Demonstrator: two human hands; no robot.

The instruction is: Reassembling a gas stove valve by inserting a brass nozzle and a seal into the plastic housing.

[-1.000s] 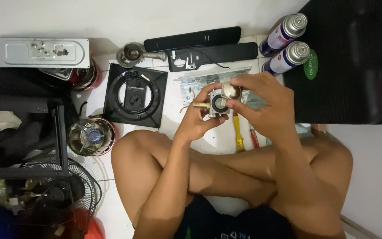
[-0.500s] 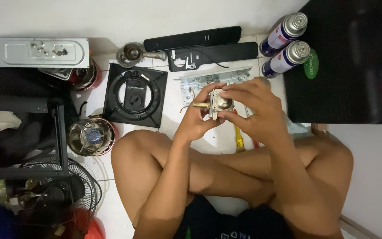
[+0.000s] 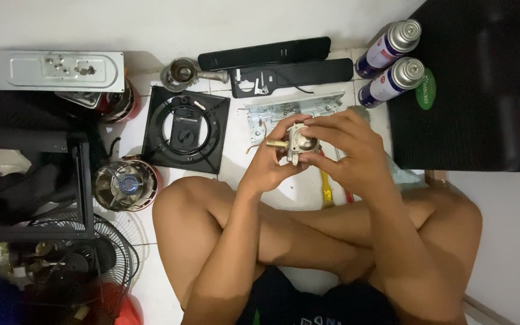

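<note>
Holding a small silver metal valve body with a brass nozzle (image 3: 298, 142) between both hands, you pinch it from the left with your left hand (image 3: 272, 162) while your right hand (image 3: 347, 153) curls over its right side, above your crossed legs and the white floor (image 3: 236, 180), near a grey metal bracket (image 3: 284, 110).

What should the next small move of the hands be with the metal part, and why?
Probably a slight turn of the small metal valve between the fingers. Both the left hand and the right hand hold it above the floor, the right fingers cover its top, and only the brass tip shows clearly.
</note>
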